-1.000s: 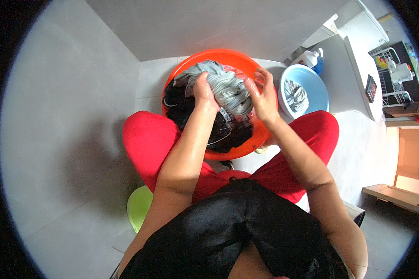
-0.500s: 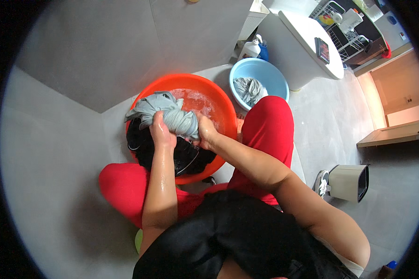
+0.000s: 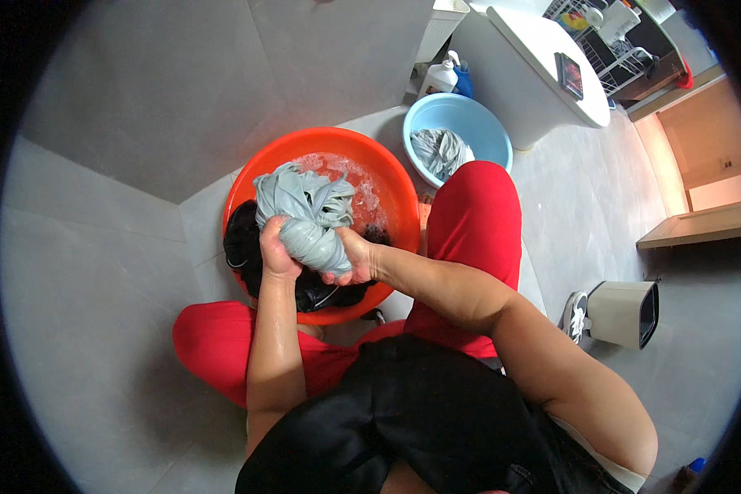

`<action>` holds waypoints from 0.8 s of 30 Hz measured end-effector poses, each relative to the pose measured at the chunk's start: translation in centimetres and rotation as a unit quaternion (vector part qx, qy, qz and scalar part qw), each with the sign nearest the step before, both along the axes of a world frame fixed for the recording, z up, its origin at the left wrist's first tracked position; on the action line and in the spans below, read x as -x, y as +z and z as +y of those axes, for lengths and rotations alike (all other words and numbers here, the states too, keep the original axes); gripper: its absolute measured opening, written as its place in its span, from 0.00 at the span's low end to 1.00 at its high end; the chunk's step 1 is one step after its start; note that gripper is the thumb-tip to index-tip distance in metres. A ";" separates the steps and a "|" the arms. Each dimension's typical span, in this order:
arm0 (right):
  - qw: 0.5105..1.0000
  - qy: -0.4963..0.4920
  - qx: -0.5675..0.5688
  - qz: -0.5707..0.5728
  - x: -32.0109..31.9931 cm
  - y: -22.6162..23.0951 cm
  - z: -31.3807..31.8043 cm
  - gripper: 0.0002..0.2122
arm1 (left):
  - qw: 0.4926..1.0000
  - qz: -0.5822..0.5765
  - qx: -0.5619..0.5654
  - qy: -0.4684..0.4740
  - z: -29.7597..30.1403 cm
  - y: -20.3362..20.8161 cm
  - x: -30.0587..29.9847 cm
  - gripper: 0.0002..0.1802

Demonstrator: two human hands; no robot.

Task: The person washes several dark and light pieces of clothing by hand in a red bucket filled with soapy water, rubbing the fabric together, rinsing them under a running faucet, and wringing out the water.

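Observation:
A wet, light grey-green garment [image 3: 309, 235] is bunched and twisted between my two hands above an orange-red basin [image 3: 403, 198]. My left hand [image 3: 279, 249] grips its left side, with the thumb lying along the cloth. On the other side my right hand [image 3: 356, 257] wraps round the lower right end, fingers curled underneath. Loose folds of the garment spread out beyond the hands, toward the far side of the basin. Below lies dark, wet clothing [image 3: 243, 240], partly covered by my hands and the garment. Sudsy water [image 3: 362, 177] shows at the basin's far right.
A light blue basin [image 3: 498, 136] holding a grey cloth [image 3: 440, 154] stands beyond my right knee. Behind it are a white pump bottle [image 3: 440, 78] and a white toilet [image 3: 510, 74] with a phone [image 3: 569, 76] on its lid. A bin [image 3: 624, 314] and a shoe [image 3: 575, 318] lie right.
The garment has turned from lying crosswise to slanting toward me at its right end. My right hand has come lower and nearer, and the loose folds have shifted right.

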State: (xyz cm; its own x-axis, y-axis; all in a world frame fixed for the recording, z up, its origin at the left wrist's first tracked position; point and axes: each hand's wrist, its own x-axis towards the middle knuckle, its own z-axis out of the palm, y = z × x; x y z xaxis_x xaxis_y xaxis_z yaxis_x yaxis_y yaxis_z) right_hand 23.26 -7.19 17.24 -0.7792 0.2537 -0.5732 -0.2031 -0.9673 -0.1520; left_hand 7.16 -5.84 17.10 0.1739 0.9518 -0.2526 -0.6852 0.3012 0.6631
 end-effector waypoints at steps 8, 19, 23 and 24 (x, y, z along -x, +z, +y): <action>0.984 -0.060 -0.137 -0.095 -1.1 0.0 0.6 0.18 | 0.996 -0.043 0.058 0.056 0.5 0.6 -1.7 0.22; 0.963 -0.249 0.034 0.093 1.3 -3.8 -3.8 0.53 | 0.965 -0.220 0.040 0.138 -2.5 5.6 -3.2 0.28; 0.899 -0.370 -0.075 0.223 5.3 0.3 -1.6 0.32 | 0.960 -0.261 0.014 0.097 -6.1 3.2 -2.7 0.29; 0.909 -0.347 -0.093 0.209 4.5 0.5 -0.5 0.30 | 0.964 -0.250 0.025 0.085 -7.2 3.7 -3.3 0.29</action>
State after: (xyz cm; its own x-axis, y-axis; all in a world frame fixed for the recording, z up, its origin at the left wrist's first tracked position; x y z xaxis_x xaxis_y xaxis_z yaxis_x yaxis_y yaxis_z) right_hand 18.75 -7.69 17.69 -0.5339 0.8300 -0.1614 -0.8330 -0.5491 -0.0684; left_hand 10.48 -13.01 20.81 0.1279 0.9660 -0.2247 -0.9580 0.1789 0.2241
